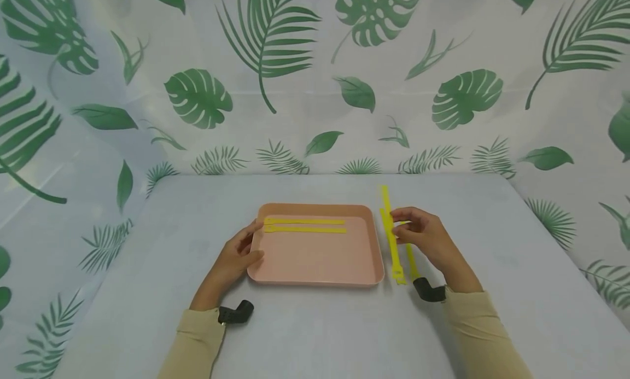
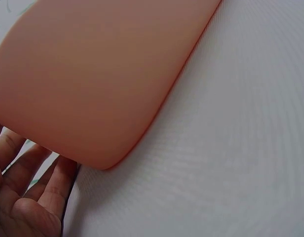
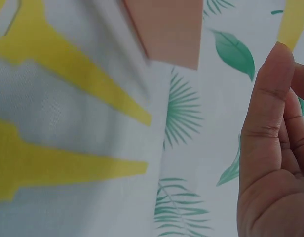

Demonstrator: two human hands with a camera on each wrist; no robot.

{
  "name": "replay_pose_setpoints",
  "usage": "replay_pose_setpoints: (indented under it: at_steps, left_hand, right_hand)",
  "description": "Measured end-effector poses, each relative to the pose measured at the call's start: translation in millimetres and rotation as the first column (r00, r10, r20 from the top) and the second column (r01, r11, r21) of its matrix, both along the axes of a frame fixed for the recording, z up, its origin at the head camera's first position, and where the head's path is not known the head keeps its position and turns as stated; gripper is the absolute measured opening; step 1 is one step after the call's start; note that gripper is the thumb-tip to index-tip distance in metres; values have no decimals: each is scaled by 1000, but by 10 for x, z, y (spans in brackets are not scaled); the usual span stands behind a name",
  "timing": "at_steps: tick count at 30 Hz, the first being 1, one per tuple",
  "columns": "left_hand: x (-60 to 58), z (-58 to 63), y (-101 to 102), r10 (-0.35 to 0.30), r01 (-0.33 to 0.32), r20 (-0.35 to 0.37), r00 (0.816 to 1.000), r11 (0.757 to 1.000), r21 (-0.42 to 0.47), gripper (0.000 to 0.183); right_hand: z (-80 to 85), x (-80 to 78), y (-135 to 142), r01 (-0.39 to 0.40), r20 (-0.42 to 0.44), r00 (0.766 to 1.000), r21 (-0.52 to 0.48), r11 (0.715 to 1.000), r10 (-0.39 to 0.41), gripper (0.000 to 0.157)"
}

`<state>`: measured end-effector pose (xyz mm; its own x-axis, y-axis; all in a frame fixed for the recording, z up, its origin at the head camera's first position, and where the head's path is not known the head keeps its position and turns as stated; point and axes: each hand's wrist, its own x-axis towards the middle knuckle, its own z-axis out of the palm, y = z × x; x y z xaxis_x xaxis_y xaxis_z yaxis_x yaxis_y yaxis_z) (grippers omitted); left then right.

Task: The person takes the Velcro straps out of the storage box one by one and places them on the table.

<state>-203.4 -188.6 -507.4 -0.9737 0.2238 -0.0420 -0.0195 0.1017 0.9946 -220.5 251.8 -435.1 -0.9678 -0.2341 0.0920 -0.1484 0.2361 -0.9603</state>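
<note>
My left hand grips the left rim of a shallow pink tray, which lies on the table. In the left wrist view its fingers meet the tray's edge. Inside the tray, near the far side, two yellow cable straps lie side by side, their wider heads to the left. Beside the tray's right end, my right hand pinches another yellow cable strap between thumb and fingers, its slotted head hanging toward me. Beneath it, more yellow straps lie on the table, partly hidden by the hand and the held strap.
The table has a pale cloth. A white curtain with green leaves hangs behind and along both sides. Black wrist cameras sit at both cuffs.
</note>
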Motion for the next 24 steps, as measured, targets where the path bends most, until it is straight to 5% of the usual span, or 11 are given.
replay_pose_setpoints:
  at_steps: [24]
  left_hand:
    - [3, -14, 11, -1, 1, -7, 1000, 1000, 19, 75]
  right_hand:
    - [-71, 18, 466, 81, 54, 995, 107, 991, -87, 48]
